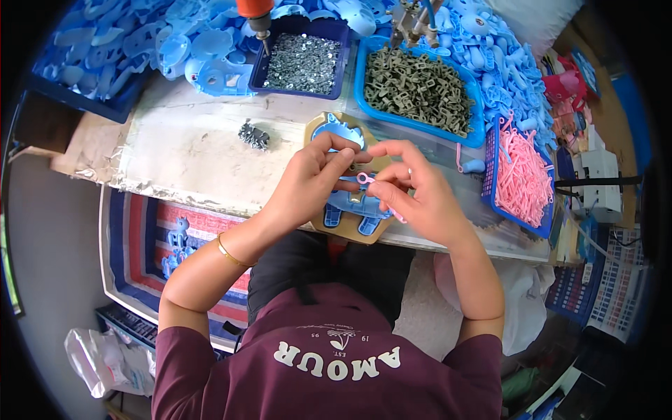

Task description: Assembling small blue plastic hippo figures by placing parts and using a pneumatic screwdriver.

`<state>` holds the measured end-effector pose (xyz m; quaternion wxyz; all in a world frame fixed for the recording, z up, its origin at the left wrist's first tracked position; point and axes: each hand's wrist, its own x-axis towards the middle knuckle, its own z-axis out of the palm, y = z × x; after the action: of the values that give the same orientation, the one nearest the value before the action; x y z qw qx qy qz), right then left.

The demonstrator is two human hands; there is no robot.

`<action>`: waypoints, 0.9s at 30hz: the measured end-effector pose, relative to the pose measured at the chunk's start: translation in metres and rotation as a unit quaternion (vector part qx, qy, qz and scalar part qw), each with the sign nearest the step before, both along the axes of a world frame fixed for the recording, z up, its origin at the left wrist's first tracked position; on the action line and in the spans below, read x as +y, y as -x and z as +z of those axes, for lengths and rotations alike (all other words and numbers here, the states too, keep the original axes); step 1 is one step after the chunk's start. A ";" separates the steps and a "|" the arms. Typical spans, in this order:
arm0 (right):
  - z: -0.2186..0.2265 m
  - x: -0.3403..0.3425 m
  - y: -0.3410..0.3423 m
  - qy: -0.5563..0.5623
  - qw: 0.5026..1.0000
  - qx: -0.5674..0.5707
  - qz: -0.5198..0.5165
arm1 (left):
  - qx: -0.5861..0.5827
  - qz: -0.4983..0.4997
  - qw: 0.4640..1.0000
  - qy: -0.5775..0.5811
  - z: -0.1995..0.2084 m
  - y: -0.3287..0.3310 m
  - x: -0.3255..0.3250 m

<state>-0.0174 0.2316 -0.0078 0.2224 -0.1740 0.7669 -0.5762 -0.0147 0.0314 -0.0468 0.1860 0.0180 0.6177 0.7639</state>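
Observation:
In front of me a tan board (316, 133) with cut corners holds blue plastic toy shell parts (337, 128). My left hand (308, 176) is above its left side, thumb and forefinger pinched together; whatever lies between them is too hidden to name. My right hand (422, 192) is over the board's right side, closed on a pink plastic link (365, 178). The link's ring end sticks out towards my left fingers, and its other end shows below my right fingers. Between the two hands, the middle of the board is partly covered by my fingers.
Behind the board stand a dark blue tray of small metal screws (301, 64) and a blue tray of olive-grey clips (416, 91). Pink links (519, 178) fill a basket at right. Blue shells (210, 49) are heaped behind. An orange-topped driver (255, 17) hangs overhead; a small metal pile (253, 135) lies left.

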 end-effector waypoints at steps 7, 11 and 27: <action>-0.010 -0.009 0.000 -0.014 0.997 0.023 -0.075 | 0.040 -0.004 0.998 0.038 -0.004 -0.002 0.004; -0.008 -0.012 -0.001 -0.070 0.990 0.093 -0.075 | 0.045 0.014 0.998 0.029 -0.008 -0.005 0.005; -0.021 -0.006 -0.009 -0.133 0.943 0.298 -0.060 | 0.035 -0.061 0.995 0.065 -0.003 -0.006 -0.003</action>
<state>-0.0087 0.2258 -0.0283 -0.0301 -0.2607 0.8767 -0.4031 -0.0086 0.0279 -0.0501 0.2109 0.0704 0.6704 0.7079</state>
